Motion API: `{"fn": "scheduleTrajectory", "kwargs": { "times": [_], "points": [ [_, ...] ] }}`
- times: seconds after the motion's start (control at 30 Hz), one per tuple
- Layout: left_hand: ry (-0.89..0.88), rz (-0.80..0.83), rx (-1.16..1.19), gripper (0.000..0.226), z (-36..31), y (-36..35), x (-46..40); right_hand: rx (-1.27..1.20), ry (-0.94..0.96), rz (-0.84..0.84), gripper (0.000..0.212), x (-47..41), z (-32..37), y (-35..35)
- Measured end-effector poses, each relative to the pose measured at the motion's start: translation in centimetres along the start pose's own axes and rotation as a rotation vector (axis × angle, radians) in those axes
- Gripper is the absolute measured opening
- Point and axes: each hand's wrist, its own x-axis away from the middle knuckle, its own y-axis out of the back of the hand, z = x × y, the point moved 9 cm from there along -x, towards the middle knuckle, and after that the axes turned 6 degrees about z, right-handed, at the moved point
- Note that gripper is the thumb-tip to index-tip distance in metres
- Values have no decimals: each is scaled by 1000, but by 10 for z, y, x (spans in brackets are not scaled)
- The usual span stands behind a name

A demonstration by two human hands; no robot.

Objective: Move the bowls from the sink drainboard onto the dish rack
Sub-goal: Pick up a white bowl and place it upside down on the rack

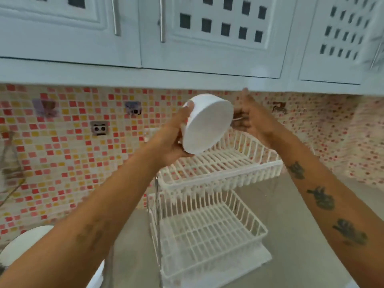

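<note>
A white bowl [205,124] is held up in the air, tilted on its side with its flat base facing me. My left hand [176,138] grips it by the rim and wall from the left. My right hand [248,116] is just right of the bowl, fingers spread, touching or nearly touching its far edge. Below the bowl stands a white two-tier wire dish rack [220,169] on the grey counter; both tiers look bare. More white bowls [22,246] sit at the lower left, partly hidden by my left forearm.
White wall cabinets [207,38] hang low right above the hands. A red and yellow mosaic tile wall with a power socket [99,128] runs behind. Grey counter [291,225] surrounds the rack.
</note>
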Motion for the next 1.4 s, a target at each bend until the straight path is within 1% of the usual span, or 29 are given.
{"fn": "scheduleTrajectory", "kwargs": {
  "times": [0.03, 0.07, 0.13, 0.17, 0.2, 0.27, 0.3, 0.37, 0.43, 0.47, 0.6, 0.63, 0.7, 0.77, 0.9, 0.97, 1.03, 1.07, 1.13, 1.17, 1.2, 1.27, 1.4],
  "points": [
    [-5, 15, -99, 49, 3, -16, -20, 28, -47, 10, 68, -7, -13, 16],
    [-14, 9, -199, 53, 6, -35, -35, 58, -99, 0, 64, -13, -29, 31],
    [-45, -18, -368, 72, 18, -59, -74, 103, -205, -50, 57, -24, -61, 58],
    [-62, -24, -448, 77, 28, -67, -93, 111, -245, -53, 57, -31, -80, 68],
    [-69, -28, -533, 79, 35, -75, -104, 107, -285, -44, 61, -34, -96, 74],
    [-67, 1, -672, 84, 53, -90, -128, 94, -382, -18, 78, -38, -125, 81],
    [-71, 29, -729, 87, 60, -96, -139, 101, -418, 3, 82, -40, -138, 83],
    [-56, 76, -849, 97, 70, -104, -150, 130, -456, 29, 77, -42, -154, 82],
    [-30, 81, -917, 108, 81, -103, -155, 169, -473, 42, 70, -44, -165, 81],
    [-25, 80, -948, 109, 85, -103, -155, 193, -485, 49, 67, -43, -168, 80],
    [9, 73, -1040, 96, 95, -102, -149, 270, -516, 76, 48, -46, -178, 76],
    [11, 65, -1071, 92, 96, -101, -148, 288, -515, 83, 47, -47, -179, 74],
    [3, 54, -1149, 87, 97, -102, -146, 347, -505, 92, 46, -50, -181, 73],
    [-1, 61, -1206, 89, 100, -104, -146, 406, -498, 103, 43, -52, -184, 72],
    [34, 111, -1215, 88, 104, -110, -145, 442, -494, 90, 46, -53, -188, 76],
    [58, 134, -1195, 89, 106, -112, -144, 435, -488, 40, 48, -54, -191, 82],
    [84, 160, -1122, 93, 107, -112, -142, 465, -431, -35, 44, -54, -185, 86],
    [98, 174, -1142, 94, 106, -110, -140, 498, -379, -71, 41, -52, -177, 87],
    [99, 189, -1284, 99, 99, -104, -133, 548, -244, -154, 40, -46, -154, 84],
    [67, 196, -1313, 98, 90, -105, -128, 538, -177, -214, 39, -40, -141, 86],
    [34, 189, -1293, 93, 78, -105, -120, 511, -107, -264, 39, -34, -126, 87],
    [-28, 123, -1184, 79, 48, -91, -97, 454, 41, -299, 35, -29, -91, 73],
    [-163, -117, -1015, 61, -6, -33, -37, 243, 275, -241, 34, -33, -26, 10]
  ]
}}
